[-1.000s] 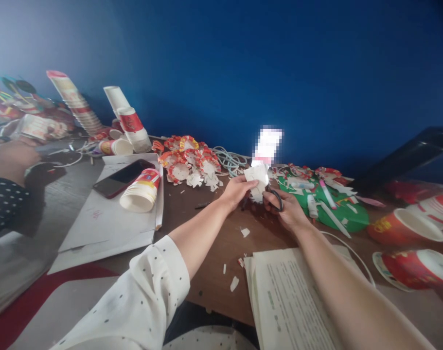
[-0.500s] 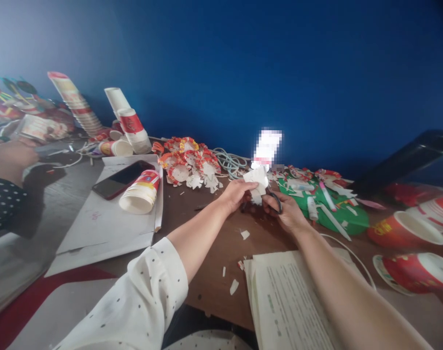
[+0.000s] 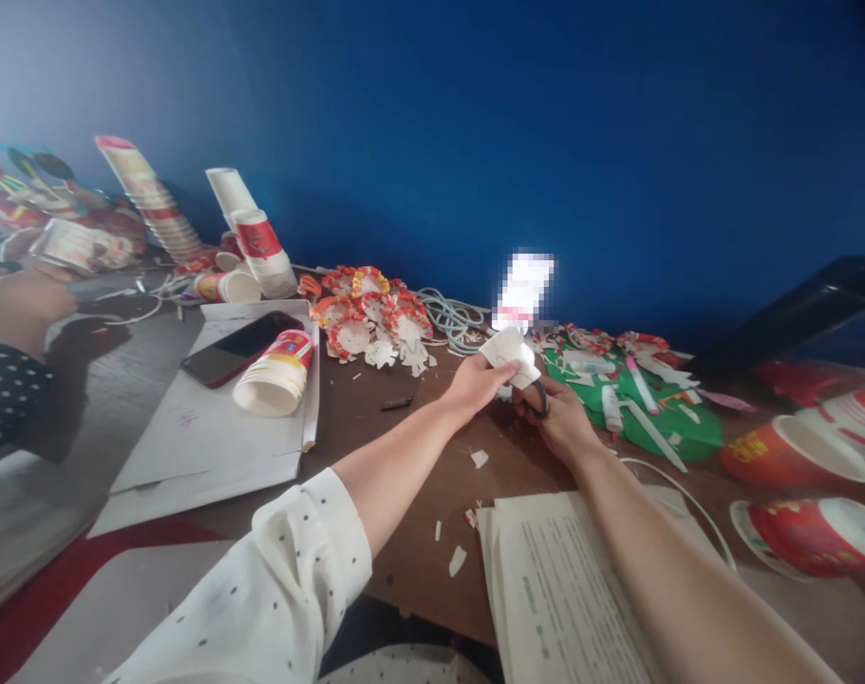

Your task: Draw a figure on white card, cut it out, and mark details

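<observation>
Tilted and shifted slightly toward three o'clock since the earlier frame, the small, angular piece of smooth white paper point(image 3: 503, 350) is now held above the table, its long axis slanting from about ten to four o'clock. Behind it, a plain deep-blue wall point(image 3: 404, 133) is seen. With this paper as clock centre, a flat brown tabletop point(image 3: 424, 581) is spread below; between five and six o'clock, flat sheets of pale printed paper point(image 3: 546, 570) are stacked. Between three and four, a flat green sheet point(image 3: 703, 429) is strewn with white pieces; between nine and ten, jagged, cut-up red-and-white paper cups point(image 3: 410, 328) are heaped. By the left hand point(image 3: 475, 382), the white paper is pinched between thumb and fingers. By the right hand point(image 3: 564, 418), fingers curled, black-handled scissors point(image 3: 544, 401) are gripped; their rounded loop is upright, while the blades are hidden and their direction cannot be told. Toward half past six, a small white paper scrap point(image 3: 458, 560) is seen.
</observation>
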The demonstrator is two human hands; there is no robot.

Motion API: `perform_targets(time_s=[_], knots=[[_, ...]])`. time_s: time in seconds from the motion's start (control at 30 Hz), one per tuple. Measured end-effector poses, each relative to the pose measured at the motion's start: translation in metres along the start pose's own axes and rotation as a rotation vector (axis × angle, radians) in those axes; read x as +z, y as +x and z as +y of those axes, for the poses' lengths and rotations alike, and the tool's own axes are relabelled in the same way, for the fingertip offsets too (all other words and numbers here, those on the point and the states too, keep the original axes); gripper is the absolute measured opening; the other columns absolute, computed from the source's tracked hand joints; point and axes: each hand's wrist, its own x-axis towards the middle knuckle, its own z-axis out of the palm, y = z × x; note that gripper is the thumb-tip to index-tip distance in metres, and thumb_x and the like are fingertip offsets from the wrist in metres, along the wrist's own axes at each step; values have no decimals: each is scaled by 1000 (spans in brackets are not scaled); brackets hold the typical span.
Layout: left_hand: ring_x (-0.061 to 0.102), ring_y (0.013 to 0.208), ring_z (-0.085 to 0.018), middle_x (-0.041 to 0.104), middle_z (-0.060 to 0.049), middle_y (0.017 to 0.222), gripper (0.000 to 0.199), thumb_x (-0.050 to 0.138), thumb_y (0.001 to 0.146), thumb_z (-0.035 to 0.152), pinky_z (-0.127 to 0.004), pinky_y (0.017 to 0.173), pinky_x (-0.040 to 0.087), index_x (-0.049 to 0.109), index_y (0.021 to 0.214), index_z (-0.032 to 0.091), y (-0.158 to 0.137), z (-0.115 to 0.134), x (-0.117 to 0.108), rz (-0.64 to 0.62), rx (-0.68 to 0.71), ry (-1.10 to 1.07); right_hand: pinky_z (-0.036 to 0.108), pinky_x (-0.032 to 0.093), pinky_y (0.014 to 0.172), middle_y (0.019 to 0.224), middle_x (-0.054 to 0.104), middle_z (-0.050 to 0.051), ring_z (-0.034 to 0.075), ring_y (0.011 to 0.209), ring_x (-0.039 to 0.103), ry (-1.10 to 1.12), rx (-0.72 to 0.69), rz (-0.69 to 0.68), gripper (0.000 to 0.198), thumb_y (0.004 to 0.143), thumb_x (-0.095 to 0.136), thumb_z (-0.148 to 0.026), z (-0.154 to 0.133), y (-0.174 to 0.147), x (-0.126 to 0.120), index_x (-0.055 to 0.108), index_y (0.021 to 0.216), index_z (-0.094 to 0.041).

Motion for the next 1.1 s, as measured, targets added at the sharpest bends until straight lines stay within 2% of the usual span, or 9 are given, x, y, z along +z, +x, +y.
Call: perform_targets(time_s=[0.17, 0.3, 0.4, 0.53, 0.7, 0.93, 1.1], knots=[[58, 66, -14, 68, -5, 71, 26, 82, 75, 37, -28, 70, 45, 74, 83, 13, -2, 1, 0, -26, 14, 49, 25, 23, 45, 51, 56, -1, 9, 46, 40, 11, -11, -9, 37, 65, 82, -50, 4, 3, -2, 63, 59, -19], [49, 55, -10, 64, -2, 64, 28, 81, 76, 39, -26, 59, 39, 73, 86, 14, -4, 4, 1, -46, -31, -23, 25, 24, 44, 51, 55, -1, 9, 45, 39, 0, -21, -4, 37, 67, 81, -51, 4, 2, -2, 63, 60, -20], [43, 50, -8, 59, 1, 60, 32, 81, 76, 43, -25, 52, 34, 72, 86, 14, -3, 3, 2, 3, -69, -112, 25, 26, 44, 52, 56, -1, 10, 46, 41, -12, -23, -9, 33, 66, 82, -47, 2, 1, -1, 63, 60, -20], [40, 46, -7, 52, 4, 55, 29, 80, 77, 42, -23, 47, 29, 69, 84, 16, -2, 0, 4, 89, -53, -205, 26, 30, 45, 54, 56, -1, 12, 49, 43, -41, -35, -16, 30, 67, 81, -44, 3, 1, -1, 63, 60, -21], [35, 43, -5, 48, 5, 52, 28, 82, 74, 36, -23, 45, 24, 65, 77, 15, -3, 1, 6, 57, -71, -243, 26, 27, 45, 53, 58, -1, 11, 47, 42, -72, -52, 1, 31, 68, 80, -48, 10, 4, -4, 65, 61, -21], [46, 46, -6, 56, 2, 57, 26, 82, 74, 34, -22, 46, 28, 65, 76, 14, -3, 1, 4, 51, -103, -238, 26, 30, 46, 52, 58, -1, 11, 47, 42, -36, -46, 21, 31, 63, 82, -47, 7, 3, -2, 67, 62, -21], [47, 46, -6, 58, 2, 59, 33, 86, 69, 37, -21, 46, 29, 64, 77, 14, -2, -1, 4, 37, -118, -275, 27, 33, 45, 54, 59, 0, 12, 48, 43, -51, -39, 23, 32, 64, 81, -48, 6, 2, 0, 66, 60, -21]])
